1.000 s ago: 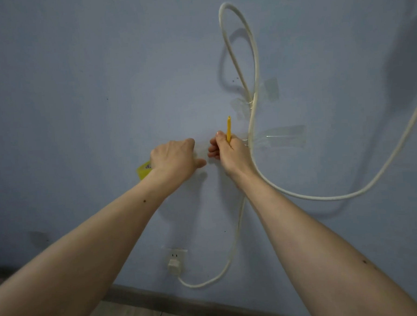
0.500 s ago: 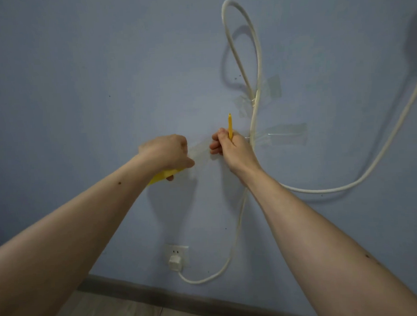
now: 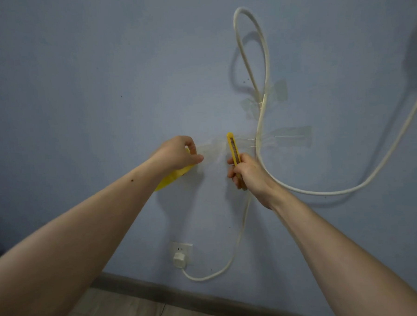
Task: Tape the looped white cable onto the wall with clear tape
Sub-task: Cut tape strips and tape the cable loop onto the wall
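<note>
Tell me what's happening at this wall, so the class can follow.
A person is taping a looped white cable to the wall. Two clear tape strips already cross it, an upper strip and a lower strip. The left hand holds the yellow tape roll and stretches tape out from the lower strip. The right hand grips a yellow utility knife at the stretched tape, apparently to cut it.

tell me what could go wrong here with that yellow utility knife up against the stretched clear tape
1. The yellow utility knife in the right hand sits near the looped white cable; a slip could nick it.
2. The left hand pulls the clear tape strip taut from the yellow tape roll; its fingers could meet the blade.
</note>
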